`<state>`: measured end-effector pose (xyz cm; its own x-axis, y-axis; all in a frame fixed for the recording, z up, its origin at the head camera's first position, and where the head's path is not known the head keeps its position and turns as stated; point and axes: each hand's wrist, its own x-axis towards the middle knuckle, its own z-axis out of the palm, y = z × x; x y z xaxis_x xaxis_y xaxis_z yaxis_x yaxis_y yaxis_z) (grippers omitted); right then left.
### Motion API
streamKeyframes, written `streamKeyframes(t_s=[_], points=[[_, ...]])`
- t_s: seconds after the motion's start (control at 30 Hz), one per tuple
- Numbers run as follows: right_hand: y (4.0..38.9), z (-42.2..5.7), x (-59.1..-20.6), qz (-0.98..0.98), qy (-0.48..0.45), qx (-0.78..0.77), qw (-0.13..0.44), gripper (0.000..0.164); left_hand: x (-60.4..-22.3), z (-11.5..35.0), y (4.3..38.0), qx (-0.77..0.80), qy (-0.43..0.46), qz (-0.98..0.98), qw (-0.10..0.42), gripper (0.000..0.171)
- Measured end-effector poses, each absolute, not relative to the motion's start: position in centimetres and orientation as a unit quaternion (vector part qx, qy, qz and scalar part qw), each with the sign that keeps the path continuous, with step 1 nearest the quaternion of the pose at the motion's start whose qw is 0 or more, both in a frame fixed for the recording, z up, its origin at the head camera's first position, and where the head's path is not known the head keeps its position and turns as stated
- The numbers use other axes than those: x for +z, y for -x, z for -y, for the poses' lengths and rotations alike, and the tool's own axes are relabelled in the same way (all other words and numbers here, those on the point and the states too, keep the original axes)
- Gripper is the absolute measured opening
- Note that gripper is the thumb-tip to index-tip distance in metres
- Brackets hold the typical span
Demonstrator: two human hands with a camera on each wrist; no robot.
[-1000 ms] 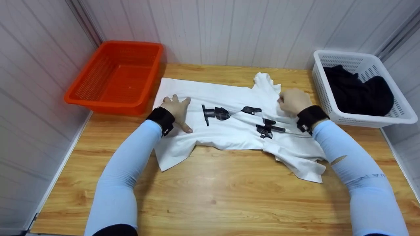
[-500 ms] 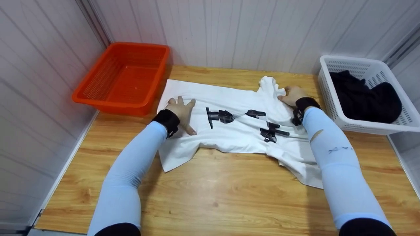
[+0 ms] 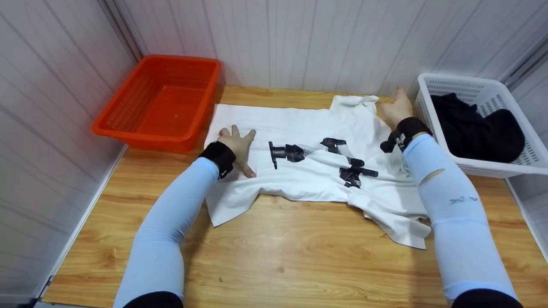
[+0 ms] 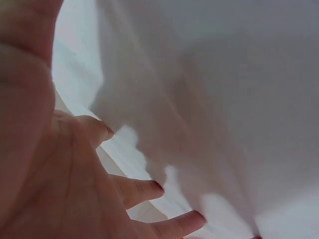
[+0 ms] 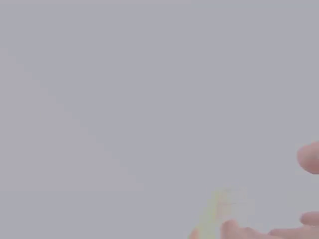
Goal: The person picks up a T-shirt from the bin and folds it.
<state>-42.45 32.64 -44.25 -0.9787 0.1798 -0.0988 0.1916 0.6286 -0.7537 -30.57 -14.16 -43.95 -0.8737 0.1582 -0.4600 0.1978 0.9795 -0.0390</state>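
A white T-shirt (image 3: 299, 124) with a dark printed picture lies spread on the wooden table, its hem to the left and its sleeves to the right. My left hand (image 3: 236, 147) rests on the hem end with fingers spread; in the left wrist view its fingertips (image 4: 192, 224) touch the white cloth. Just past the far sleeve (image 3: 353, 102), my right hand (image 3: 397, 109) is lifted with its thumb and fingers apart, holding nothing. The right wrist view shows only some fingers (image 5: 249, 233) at the lower right against pale grey. Creases run through the shirt's right part and near sleeve.
An orange basket (image 3: 197, 124) stands at the back left. At the back right is a white basket (image 3: 475, 164) with black cloth (image 3: 475, 128) inside, close beside my right hand. White panel walls (image 3: 299, 47) border the table (image 3: 274, 256) at the back and sides.
My right hand has let go of the shirt near the far sleeve and moved back and right. That sleeve, bunched before, now lies flatter and wider. The left hand keeps its place on the shirt.
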Motion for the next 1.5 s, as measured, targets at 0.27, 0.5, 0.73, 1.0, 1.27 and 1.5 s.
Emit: streamKeyframes(t_s=[0.27,0.5,0.73,1.0,1.27,1.5], points=[[38.5,-30.4,-45.8,-0.967,0.123,-0.133,0.182,0.09,-43.9,14.7,32.3,0.011,-0.071,-0.957,0.282,0.146],[38.0,-32.2,-45.0,-0.958,0.088,-0.057,0.266,0.119,-44.2,14.5,33.6,0.037,-0.056,-0.958,0.28,0.143],[36.9,-32.9,-44.2,-0.971,0.101,-0.006,0.218,0.107,-44.5,14.7,33.6,0.046,-0.049,-0.965,0.255,0.146],[30.2,-31.8,-45.0,-0.981,0.165,-0.081,0.056,0.043,-45.5,14.9,32.5,0.013,-0.106,-0.986,0.128,0.105],[28.3,-31.2,-45.5,-0.974,0.168,-0.014,0.151,0.105,-46.1,15.4,32.7,0.051,-0.091,-0.967,0.234,0.143],[29.9,-30.8,-45.3,-0.974,0.148,0.002,0.173,0.12,-47.0,15.1,35.5,0.05,-0.07,-0.962,0.261,0.155]])
